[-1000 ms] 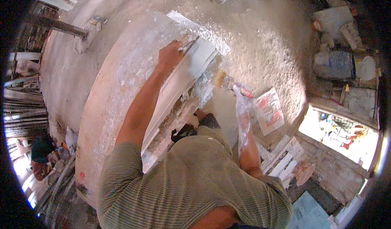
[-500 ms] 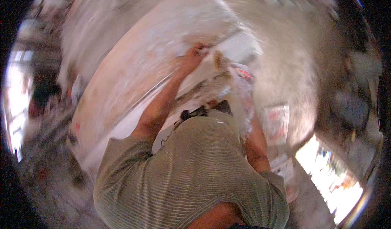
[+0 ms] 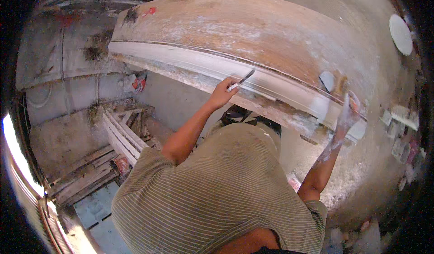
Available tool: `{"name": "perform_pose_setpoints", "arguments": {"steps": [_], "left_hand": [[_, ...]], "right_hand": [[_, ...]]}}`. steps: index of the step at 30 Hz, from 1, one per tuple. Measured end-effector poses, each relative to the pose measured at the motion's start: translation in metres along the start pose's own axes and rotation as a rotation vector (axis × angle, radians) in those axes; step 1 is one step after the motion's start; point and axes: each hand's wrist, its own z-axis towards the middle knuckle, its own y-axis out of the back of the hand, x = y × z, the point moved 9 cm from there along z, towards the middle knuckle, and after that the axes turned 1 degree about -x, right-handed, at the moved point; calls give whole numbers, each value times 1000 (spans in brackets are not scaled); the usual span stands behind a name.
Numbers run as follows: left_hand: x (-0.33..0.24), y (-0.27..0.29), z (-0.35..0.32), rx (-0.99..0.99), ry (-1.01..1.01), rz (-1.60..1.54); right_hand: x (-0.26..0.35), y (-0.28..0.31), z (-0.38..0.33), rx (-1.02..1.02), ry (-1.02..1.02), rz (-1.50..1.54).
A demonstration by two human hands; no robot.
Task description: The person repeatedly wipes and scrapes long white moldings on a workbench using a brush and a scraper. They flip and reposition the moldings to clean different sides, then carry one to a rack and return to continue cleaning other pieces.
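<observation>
My left hand is closed round the white handle of a small knife with a narrow dark blade. Its blade points up and right, over a long white moulding with ridges along it. The moulding lies along the near side of a wooden table smeared with white. My right hand, whitened like its forearm, is at the moulding's right end. It appears closed round something pale with an orange-red patch, blurred too much to name. Just beyond stand a white, rounded piece and a small brownish thing.
Wooden beams are stacked low on the left, by a stained grey wall. A white oval disc lies at the far right. Pale rubble and scraps are along the right side.
My view has swung round, so the table now runs across it from left to right. My hands are farther apart, and the knife in my left hand shows clearly.
</observation>
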Motion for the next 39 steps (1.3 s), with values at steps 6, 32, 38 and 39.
{"name": "perform_pose_setpoints", "arguments": {"steps": [6, 32, 38, 39], "left_hand": [[61, 127, -11, -215, 39, 72], [483, 516, -140, -917, 556, -726], [511, 551, -167, -853, 592, -712], [519, 560, -167, -881, 604, -736]], "right_hand": [[56, -224, -77, 317, -109, 748], [181, -450, -196, 104, 258, -950], [319, -625, -266, 448, 27, 108], [332, -669, -289, 534, 5, 163]]}}
